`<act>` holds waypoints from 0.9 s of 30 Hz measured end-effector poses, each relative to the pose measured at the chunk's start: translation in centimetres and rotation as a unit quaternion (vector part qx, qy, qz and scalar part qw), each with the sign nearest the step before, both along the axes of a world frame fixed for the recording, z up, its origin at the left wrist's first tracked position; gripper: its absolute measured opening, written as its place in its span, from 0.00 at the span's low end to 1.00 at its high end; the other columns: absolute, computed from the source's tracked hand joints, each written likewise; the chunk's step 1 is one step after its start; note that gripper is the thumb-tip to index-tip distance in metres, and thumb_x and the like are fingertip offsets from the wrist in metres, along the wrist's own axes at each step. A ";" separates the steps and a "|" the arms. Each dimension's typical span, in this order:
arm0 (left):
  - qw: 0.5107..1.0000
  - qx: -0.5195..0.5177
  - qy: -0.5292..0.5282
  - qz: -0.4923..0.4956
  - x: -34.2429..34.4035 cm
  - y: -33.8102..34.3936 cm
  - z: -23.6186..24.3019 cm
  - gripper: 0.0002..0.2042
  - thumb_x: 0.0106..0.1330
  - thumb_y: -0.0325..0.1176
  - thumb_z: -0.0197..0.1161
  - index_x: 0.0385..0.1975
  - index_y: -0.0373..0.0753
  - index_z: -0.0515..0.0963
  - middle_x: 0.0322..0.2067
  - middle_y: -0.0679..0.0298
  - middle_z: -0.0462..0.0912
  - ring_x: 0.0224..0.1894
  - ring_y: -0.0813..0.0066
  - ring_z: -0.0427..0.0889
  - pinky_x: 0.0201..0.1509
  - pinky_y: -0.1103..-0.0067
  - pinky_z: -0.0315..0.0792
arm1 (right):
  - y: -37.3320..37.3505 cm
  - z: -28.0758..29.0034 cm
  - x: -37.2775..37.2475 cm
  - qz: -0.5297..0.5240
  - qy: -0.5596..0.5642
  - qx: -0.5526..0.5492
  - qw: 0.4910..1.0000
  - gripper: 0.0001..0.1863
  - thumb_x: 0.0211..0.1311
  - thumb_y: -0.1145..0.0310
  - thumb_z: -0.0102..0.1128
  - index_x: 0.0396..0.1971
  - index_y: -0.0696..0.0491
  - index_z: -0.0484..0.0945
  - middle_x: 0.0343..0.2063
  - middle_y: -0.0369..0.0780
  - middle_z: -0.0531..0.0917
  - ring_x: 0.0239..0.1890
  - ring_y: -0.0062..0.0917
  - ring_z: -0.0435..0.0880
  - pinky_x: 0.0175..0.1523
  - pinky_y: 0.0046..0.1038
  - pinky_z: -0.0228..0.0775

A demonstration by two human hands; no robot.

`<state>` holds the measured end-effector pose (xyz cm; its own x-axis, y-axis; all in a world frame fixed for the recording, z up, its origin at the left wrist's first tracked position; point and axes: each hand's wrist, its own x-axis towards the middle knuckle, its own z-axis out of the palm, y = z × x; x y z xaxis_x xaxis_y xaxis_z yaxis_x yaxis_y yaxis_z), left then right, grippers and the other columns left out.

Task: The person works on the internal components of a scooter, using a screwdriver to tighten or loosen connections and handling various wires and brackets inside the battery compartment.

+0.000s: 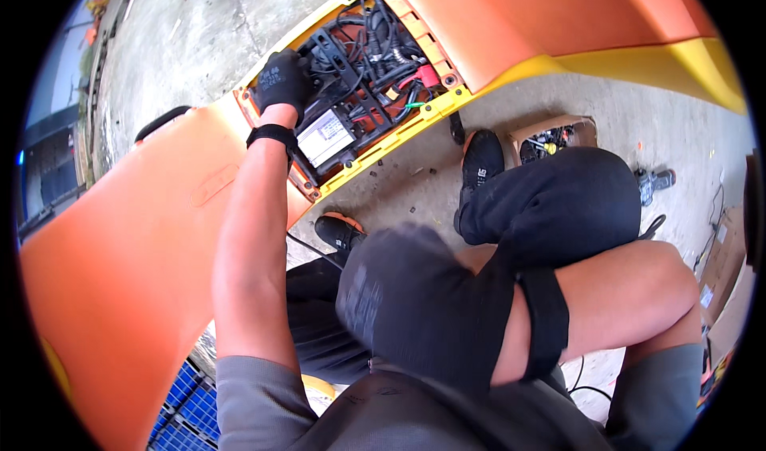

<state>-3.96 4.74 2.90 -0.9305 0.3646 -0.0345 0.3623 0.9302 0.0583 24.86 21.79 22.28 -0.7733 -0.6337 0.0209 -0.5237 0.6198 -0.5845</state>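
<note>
Left hand (283, 82), 1, gloved: lay at the open bay's (415, 125) left end, near the labelled box (325, 138); whether its fingers gripped anything could not be told. Right hand (411, 295), 1, gloved: blurred, well apart from the bay; finger state could not be told. Bay contents: cables (373, 34), 1 red connector (426, 77).

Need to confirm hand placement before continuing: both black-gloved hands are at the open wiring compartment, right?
Not quite: only the left hand is at the open wiring compartment. The head view shows the right hand apart from it, lower in the picture. Both are black-gloved.
</note>
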 end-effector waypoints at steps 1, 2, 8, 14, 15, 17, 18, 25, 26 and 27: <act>1.000 0.013 -0.003 -0.006 0.2 -0.7 -0.1 0.11 0.65 0.38 0.64 0.37 0.37 0.85 0.39 0.44 0.85 0.44 0.45 0.84 0.50 0.59 0.77 | 0.5 -0.6 -0.6 -0.005 0.001 -0.012 1.000 0.13 0.50 0.63 0.60 0.34 0.54 0.82 0.31 0.42 0.82 0.38 0.38 0.82 0.46 0.41 0.72; 1.000 0.026 -0.007 -0.012 0.4 -1.5 -0.2 0.10 0.66 0.36 0.63 0.39 0.36 0.84 0.41 0.45 0.85 0.46 0.45 0.84 0.52 0.60 0.77 | 0.8 -1.6 -1.0 -0.010 0.019 -0.022 1.000 0.13 0.49 0.63 0.61 0.34 0.54 0.81 0.31 0.42 0.82 0.38 0.37 0.82 0.45 0.40 0.73; 0.984 0.160 0.072 0.014 5.0 -6.5 -1.3 0.18 0.61 0.33 0.65 0.52 0.39 0.79 0.46 0.48 0.80 0.55 0.46 0.75 0.59 0.59 0.72 | 2.8 -5.6 -6.2 -0.017 0.191 -0.084 0.978 0.15 0.55 0.69 0.62 0.41 0.58 0.79 0.31 0.45 0.82 0.37 0.41 0.83 0.42 0.37 0.75; 0.996 0.046 0.077 -0.023 8.2 -4.1 -1.0 0.23 0.62 0.40 0.68 0.58 0.47 0.76 0.52 0.50 0.77 0.56 0.47 0.76 0.58 0.57 0.73 | 2.4 -5.4 -16.3 -0.144 0.042 -0.104 0.983 0.11 0.60 0.65 0.66 0.36 0.59 0.83 0.24 0.49 0.82 0.29 0.41 0.84 0.38 0.37 0.76; 0.996 0.019 0.091 -0.013 8.5 -4.5 -1.5 0.24 0.62 0.41 0.68 0.60 0.50 0.75 0.54 0.52 0.75 0.57 0.46 0.75 0.58 0.55 0.72 | 1.6 -5.6 -18.2 -0.169 0.038 -0.101 0.980 0.11 0.61 0.65 0.63 0.32 0.59 0.83 0.24 0.51 0.82 0.30 0.44 0.84 0.39 0.40 0.75; 0.996 0.015 0.089 -0.004 8.6 -4.0 -1.4 0.27 0.65 0.44 0.67 0.64 0.52 0.72 0.57 0.50 0.74 0.59 0.43 0.73 0.59 0.53 0.71 | 1.4 -6.5 -21.3 -0.191 0.068 -0.091 0.975 0.11 0.62 0.67 0.62 0.30 0.61 0.83 0.27 0.53 0.84 0.33 0.47 0.85 0.41 0.41 0.76; 0.996 0.023 0.091 -0.001 8.7 -4.3 -1.8 0.28 0.66 0.45 0.66 0.66 0.52 0.71 0.58 0.49 0.73 0.61 0.42 0.72 0.60 0.52 0.71 | 1.0 -7.9 -22.6 -0.192 0.085 -0.095 0.973 0.11 0.62 0.67 0.62 0.30 0.61 0.83 0.28 0.53 0.85 0.34 0.47 0.85 0.42 0.41 0.76; 0.995 0.045 0.084 0.006 8.8 -4.2 -1.7 0.27 0.66 0.48 0.63 0.66 0.55 0.71 0.62 0.49 0.71 0.64 0.41 0.68 0.62 0.49 0.68 | -1.9 -11.8 -25.9 -0.238 0.097 -0.054 0.965 0.11 0.66 0.65 0.60 0.34 0.59 0.83 0.30 0.52 0.86 0.36 0.46 0.87 0.43 0.41 0.77; 0.997 0.046 0.058 0.013 8.7 -3.9 -1.5 0.26 0.66 0.47 0.63 0.66 0.56 0.72 0.62 0.50 0.71 0.64 0.42 0.69 0.62 0.49 0.67 | -2.0 -12.0 -25.9 -0.228 0.066 -0.077 0.968 0.10 0.66 0.66 0.60 0.34 0.59 0.83 0.30 0.52 0.86 0.36 0.46 0.87 0.43 0.40 0.77; 0.995 0.047 0.082 0.011 8.7 -3.8 -1.8 0.25 0.66 0.47 0.62 0.65 0.56 0.73 0.60 0.50 0.72 0.63 0.44 0.69 0.62 0.50 0.66 | -2.4 -11.3 -25.3 -0.218 0.036 -0.099 0.970 0.10 0.67 0.66 0.60 0.34 0.59 0.83 0.30 0.52 0.86 0.36 0.45 0.87 0.43 0.40 0.78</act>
